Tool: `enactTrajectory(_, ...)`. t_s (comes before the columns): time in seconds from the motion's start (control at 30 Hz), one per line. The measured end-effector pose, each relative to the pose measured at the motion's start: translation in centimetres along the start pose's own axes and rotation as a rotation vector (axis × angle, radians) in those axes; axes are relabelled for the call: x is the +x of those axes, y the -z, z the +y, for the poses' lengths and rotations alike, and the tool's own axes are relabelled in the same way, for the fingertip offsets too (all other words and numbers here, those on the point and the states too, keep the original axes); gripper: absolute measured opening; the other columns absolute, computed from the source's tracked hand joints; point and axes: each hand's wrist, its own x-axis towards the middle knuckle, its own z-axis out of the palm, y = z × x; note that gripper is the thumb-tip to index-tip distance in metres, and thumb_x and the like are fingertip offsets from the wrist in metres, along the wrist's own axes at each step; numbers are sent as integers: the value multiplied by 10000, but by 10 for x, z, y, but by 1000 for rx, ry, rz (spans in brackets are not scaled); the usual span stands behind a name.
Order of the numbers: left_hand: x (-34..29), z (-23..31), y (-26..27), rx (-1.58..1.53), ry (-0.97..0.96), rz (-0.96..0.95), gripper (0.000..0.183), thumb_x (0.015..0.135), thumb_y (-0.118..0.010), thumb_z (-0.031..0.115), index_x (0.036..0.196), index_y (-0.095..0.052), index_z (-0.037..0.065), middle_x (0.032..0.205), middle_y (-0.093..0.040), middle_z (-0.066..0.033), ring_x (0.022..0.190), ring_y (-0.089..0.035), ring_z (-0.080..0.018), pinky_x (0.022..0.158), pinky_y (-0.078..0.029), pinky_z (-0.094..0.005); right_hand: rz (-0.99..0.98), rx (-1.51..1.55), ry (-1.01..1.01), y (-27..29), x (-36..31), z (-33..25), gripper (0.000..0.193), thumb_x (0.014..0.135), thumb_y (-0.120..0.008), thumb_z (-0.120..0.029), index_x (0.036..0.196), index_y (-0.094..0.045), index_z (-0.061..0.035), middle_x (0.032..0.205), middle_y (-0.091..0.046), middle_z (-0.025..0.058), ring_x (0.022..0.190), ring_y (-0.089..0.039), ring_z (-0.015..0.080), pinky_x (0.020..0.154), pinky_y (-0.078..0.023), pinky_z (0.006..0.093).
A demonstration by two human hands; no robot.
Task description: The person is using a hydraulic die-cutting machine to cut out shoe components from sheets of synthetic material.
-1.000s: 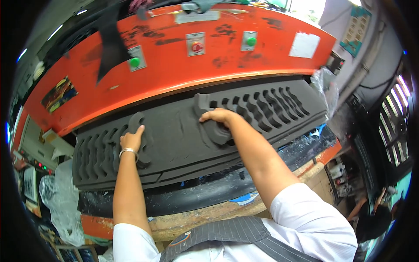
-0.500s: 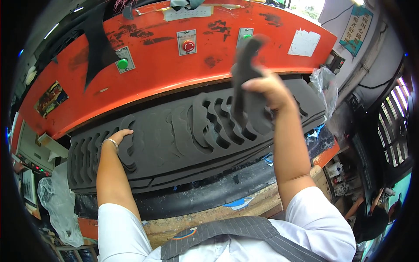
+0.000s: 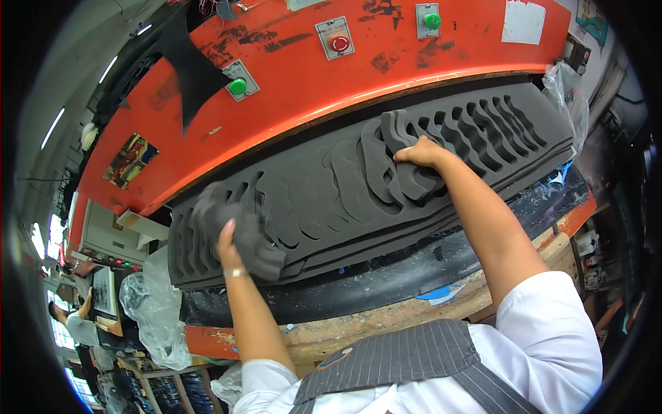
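A long dark grey foam sheet (image 3: 541, 103), die-cut into wavy curved strips and slots, lies stacked on other sheets in front of me. My left hand (image 3: 227, 247) is closed on a small stack of curved foam pieces (image 3: 258, 252), raised off the sheet's left part and blurred by motion. Right of the middle, my right hand (image 3: 419, 152) grips curved foam pieces (image 3: 394, 127) at the sheet's surface, thumb to the left. Its other fingers are partly hidden. Between the hands, several cut outlines still sit flush in the sheet.
Behind the foam rises an orange machine front (image 3: 289, 90) with green buttons (image 3: 237, 86) and a red button (image 3: 338, 43). Clear plastic bags hang at left (image 3: 155, 297) and right (image 3: 569, 96). A worn wooden edge (image 3: 386, 324) runs before me. Another person (image 3: 79, 324) is far left.
My left hand has lifted a stack of foam pieces from the sheet. My right hand came down to the sheet with the piece it held in the air. The view has turned left.
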Motion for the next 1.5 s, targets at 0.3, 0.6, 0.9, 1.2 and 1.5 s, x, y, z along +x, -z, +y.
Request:
enactTrajectory(0.3, -44, 96, 38, 186, -149, -453, 349, 911, -563, 165, 1167, -595, -71, 1121, -656, -182, 994, -654, -294, 905, -513, -382, -271, 331, -87, 17, -4, 8, 661, 671, -791, -308, 1159, -594, 93, 1061, -660, 188, 940, -653, 280, 813, -530, 397)
enactTrajectory(0.6, 72, -15, -106, 754, 356, -353, 491, 710, -753, 388, 1000, -737, -7, 1150, -675, -158, 1060, -617, -237, 940, -443, -331, -417, 854, 57, 16, -24, 40, 557, 734, -775, -216, 1208, -579, 2, 1152, -628, 147, 1024, -624, 268, 904, -501, 405)
enactTrajectory(0.9, 47, 17, -155, 930, 643, -546, 780, 653, -778, 552, 1257, -634, 79, 1399, -490, -223, 1321, -441, -328, 1071, -344, -413, -387, 404, -43, 24, -37, 24, 572, 722, -786, -253, 1161, -597, 61, 1023, -677, 149, 921, -662, 265, 849, -525, 371)
enactTrajectory(1.2, 66, -5, -145, 839, 698, -710, 879, 698, -719, 649, 1430, -464, 235, 1530, -336, -147, 1445, -223, -319, 1136, -228, -491, -102, 968, 576, 86, -103, -1, 482, 857, -581, -365, 1144, -606, 22, 992, -667, 106, 912, -657, 230, 818, -540, 396)
enactTrajectory(1.5, 78, -54, -128, 903, 587, -506, 867, 650, -820, 490, 1274, -564, -55, 1358, -529, -214, 1263, -497, -342, 1034, -404, -428, -118, 76, 237, -90, 0, -60, 684, 661, -755, -417, 1120, -648, 78, 1073, -674, 195, 983, -649, 294, 882, -481, 350)
